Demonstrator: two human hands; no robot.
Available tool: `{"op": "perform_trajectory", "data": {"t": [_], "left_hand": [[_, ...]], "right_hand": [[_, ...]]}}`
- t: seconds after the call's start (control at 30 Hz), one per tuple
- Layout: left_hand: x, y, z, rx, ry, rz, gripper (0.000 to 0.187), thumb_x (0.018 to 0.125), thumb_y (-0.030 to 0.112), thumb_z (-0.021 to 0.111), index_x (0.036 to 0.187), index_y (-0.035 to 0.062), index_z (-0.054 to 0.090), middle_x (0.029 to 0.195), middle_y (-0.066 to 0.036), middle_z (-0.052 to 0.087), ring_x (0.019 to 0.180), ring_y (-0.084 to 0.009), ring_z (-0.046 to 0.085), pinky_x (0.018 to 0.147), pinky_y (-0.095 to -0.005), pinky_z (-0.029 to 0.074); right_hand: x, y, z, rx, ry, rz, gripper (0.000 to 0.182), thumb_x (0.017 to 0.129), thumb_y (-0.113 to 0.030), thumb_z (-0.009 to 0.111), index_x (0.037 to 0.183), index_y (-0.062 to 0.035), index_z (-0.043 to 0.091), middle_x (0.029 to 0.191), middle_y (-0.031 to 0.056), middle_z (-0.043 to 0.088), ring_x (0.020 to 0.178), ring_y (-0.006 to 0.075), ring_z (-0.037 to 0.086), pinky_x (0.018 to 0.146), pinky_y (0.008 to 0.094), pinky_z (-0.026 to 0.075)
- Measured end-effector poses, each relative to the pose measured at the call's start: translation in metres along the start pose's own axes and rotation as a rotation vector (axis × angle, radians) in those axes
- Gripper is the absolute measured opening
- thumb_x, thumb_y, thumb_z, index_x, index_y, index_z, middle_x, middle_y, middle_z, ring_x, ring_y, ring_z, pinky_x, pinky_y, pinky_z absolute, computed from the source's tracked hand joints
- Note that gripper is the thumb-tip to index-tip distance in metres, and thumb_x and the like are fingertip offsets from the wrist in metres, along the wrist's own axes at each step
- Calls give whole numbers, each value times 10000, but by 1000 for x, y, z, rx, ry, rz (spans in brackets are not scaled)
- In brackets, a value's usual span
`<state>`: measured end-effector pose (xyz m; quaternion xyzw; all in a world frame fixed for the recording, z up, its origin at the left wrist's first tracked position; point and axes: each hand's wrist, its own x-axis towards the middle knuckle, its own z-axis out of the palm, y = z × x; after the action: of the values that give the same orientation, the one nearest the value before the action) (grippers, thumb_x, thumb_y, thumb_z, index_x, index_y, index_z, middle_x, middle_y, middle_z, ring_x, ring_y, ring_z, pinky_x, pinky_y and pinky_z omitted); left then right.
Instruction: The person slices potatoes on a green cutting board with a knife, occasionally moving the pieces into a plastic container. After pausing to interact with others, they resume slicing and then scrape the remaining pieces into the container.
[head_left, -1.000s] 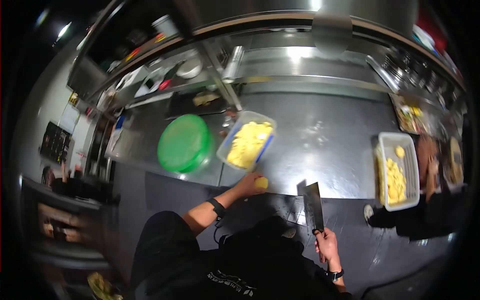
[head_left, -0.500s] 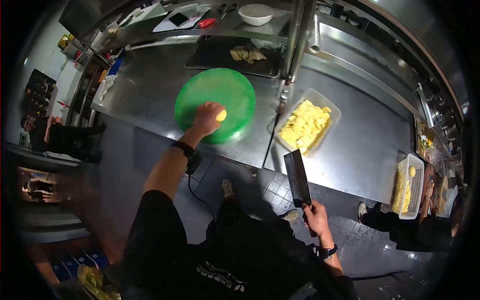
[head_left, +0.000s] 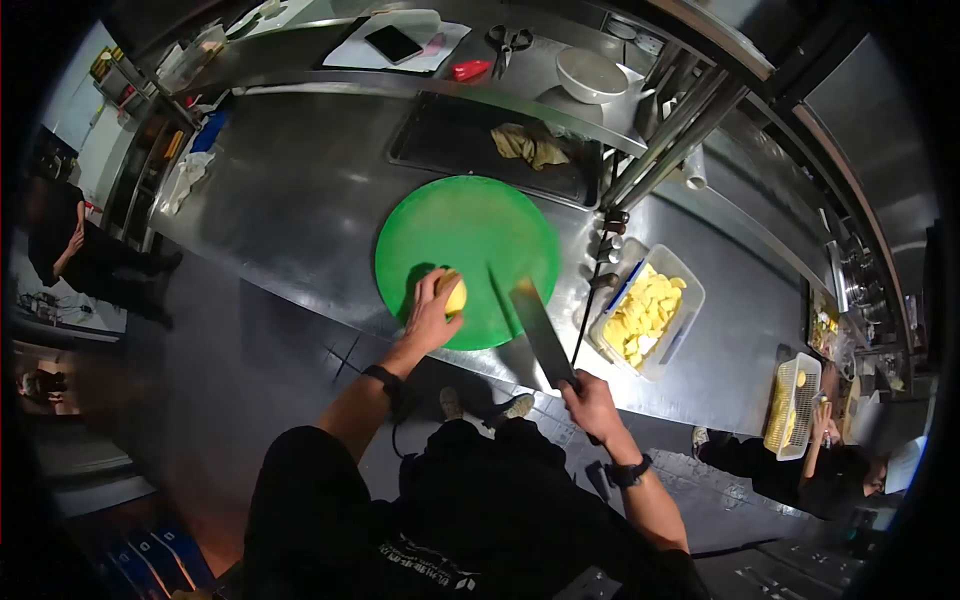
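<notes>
On the round green cutting board (head_left: 470,225), my left hand (head_left: 430,318) is closed around a peeled yellow potato (head_left: 456,297), near the board's front edge. My right hand (head_left: 592,405) grips the handle of a cleaver (head_left: 546,338). Its broad dark blade reaches over the right front part of the board, apart from the potato. Right of the board stands a clear plastic container (head_left: 692,318) holding many yellow potato slices (head_left: 645,312).
Behind the board lies a dark tray (head_left: 450,130) with a crumpled cloth (head_left: 530,146). A shelf above holds a phone (head_left: 394,44), scissors (head_left: 507,45) and a white bowl (head_left: 592,76). A white basket (head_left: 792,405) and a co-worker are at right; another person (head_left: 75,235) stands far left.
My right hand has brought the cleaver up and left, from beside the container to over the board. My left hand keeps the potato, now nearer the board's front edge. The view has shifted.
</notes>
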<state>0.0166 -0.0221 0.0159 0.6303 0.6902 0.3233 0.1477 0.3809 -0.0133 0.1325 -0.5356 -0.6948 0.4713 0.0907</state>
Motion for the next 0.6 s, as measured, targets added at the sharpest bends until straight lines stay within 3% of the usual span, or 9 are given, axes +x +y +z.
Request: {"op": "perform_trajectory", "data": {"t": [0.07, 0.2, 0.27, 0.37, 0.47, 0.6], "left_hand": [[-5, 2, 3, 9, 26, -25, 757, 792, 120, 831, 1495, 103, 550, 1483, -193, 415, 1364, -439, 418, 1136, -523, 426], [-2, 17, 17, 45, 131, -154, 731, 802, 140, 868, 1467, 79, 571, 1433, -173, 421, 1314, -417, 430, 1103, -515, 441], [6, 21, 26, 77, 185, -176, 672, 844, 179, 848, 1441, 43, 571, 1367, -190, 447, 1276, -418, 464, 1082, -512, 435], [10, 25, 25, 95, 225, -138, 586, 890, 186, 785, 1417, 23, 586, 1334, -198, 498, 1234, -431, 497, 1069, -507, 442], [7, 10, 12, 49, 176, -43, 506, 920, 180, 730, 1379, 8, 606, 1296, -204, 555, 1190, -436, 533, 1055, -506, 448], [15, -13, -2, 82, 120, 198, 319, 889, 138, 745, 1172, 21, 656, 1241, -169, 607, 1184, -397, 561, 1044, -502, 462]], "right_hand": [[27, -2, 13, -150, 57, -150, 246, 974, -172, 688, 912, 51, 606, 727, 280, 664, 690, 493, 669, 627, 517, 529], [75, -2, 34, -210, 35, -248, 220, 985, -173, 662, 998, 39, 601, 809, 284, 701, 802, 508, 687, 689, 561, 549], [98, 19, 53, -243, -32, -267, 267, 974, -154, 660, 1111, 57, 570, 859, 294, 715, 847, 507, 705, 740, 576, 571], [109, 30, 58, -301, -86, -241, 307, 975, -159, 660, 1156, 67, 559, 869, 311, 712, 845, 509, 706, 758, 589, 568], [111, 2, 41, -326, -139, -236, 304, 988, -174, 639, 1177, 52, 564, 861, 336, 704, 864, 522, 701, 784, 596, 565], [100, -41, 38, -262, -83, -262, 222, 993, -150, 620, 1078, 48, 567, 775, 313, 681, 789, 516, 691, 725, 601, 544]]}}
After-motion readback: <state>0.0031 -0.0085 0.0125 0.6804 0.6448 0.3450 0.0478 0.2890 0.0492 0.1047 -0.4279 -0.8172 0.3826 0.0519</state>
